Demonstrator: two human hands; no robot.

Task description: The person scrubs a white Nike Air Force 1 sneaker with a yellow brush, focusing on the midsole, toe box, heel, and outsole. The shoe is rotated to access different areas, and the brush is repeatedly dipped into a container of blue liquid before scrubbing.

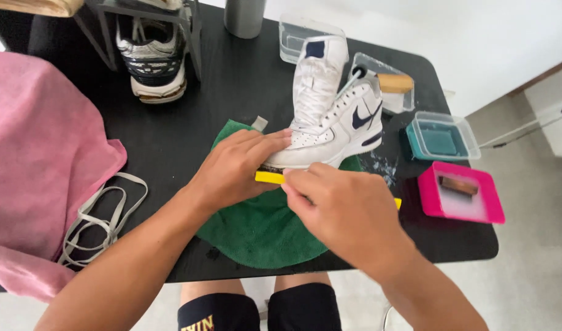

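A white high-top sneaker (330, 113) with navy accents stands on a green cloth (262, 230) on the black table (232, 79). My left hand (235, 165) rests against the shoe's toe, fingers laid over the front of the sole. My right hand (345, 211) is closed around a yellow brush (268, 178), whose ends stick out on either side of the hand, pressed at the shoe's lower edge. The brush's middle is hidden by my fingers.
A pink towel (35, 159) lies at left with loose grey laces (103, 214) beside it. A second sneaker (152, 55) sits on a rack at the back. Clear tubs (305, 34), a teal-filled container (440, 138), a pink tray (462, 193) and a grey cylinder (244, 17) stand around.
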